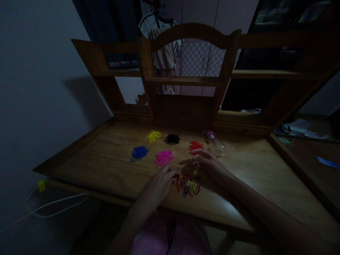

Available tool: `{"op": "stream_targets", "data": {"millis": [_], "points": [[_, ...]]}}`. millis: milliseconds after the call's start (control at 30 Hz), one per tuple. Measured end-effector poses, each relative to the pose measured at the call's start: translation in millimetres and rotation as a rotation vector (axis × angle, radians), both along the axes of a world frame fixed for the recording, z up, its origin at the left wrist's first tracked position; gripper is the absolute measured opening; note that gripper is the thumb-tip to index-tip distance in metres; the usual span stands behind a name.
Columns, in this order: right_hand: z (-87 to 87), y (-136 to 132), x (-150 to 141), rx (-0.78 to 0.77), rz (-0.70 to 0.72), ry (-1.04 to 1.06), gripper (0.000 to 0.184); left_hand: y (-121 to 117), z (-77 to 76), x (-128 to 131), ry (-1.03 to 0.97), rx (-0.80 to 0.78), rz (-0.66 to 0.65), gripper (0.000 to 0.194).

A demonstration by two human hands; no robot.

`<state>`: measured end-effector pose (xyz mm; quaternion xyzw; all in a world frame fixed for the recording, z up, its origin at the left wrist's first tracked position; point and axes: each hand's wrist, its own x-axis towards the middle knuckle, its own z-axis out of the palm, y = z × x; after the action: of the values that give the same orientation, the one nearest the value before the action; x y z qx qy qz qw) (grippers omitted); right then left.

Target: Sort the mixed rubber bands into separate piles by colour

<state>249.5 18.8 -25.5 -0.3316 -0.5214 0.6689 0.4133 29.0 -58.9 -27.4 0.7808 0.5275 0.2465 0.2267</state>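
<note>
My left hand rests at the left edge of a mixed-colour pile of small thin loops. Its fingers are bent and pressed together at the pile, so whatever lies between the tips is hidden. My right hand hovers just in front of the red pile, fingers curved and slightly apart, with nothing visible in them. More loops lie sorted by colour: pink, blue, yellow and black. In this dim light I cannot tell whether they are rubber bands or clips.
A clear bulb-shaped bottle with a pink cap lies behind my right hand. The wooden desk has a shelf unit along its back. At lower left, a white cable hangs beside the desk edge.
</note>
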Motion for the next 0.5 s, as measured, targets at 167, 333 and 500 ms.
{"op": "stream_targets", "data": {"millis": [167,333,500], "points": [[-0.3,-1,0,0.001,-0.002,0.005,0.027,4,1.8,-1,0.041,-0.001,-0.036,0.02],[1.0,-1,0,0.014,0.014,0.007,0.026,6,10.0,-2,0.093,-0.008,-0.084,0.023],[2.3,-1,0,0.01,0.023,0.012,0.026,10,11.9,-1,0.179,-0.04,-0.091,0.015]]}}
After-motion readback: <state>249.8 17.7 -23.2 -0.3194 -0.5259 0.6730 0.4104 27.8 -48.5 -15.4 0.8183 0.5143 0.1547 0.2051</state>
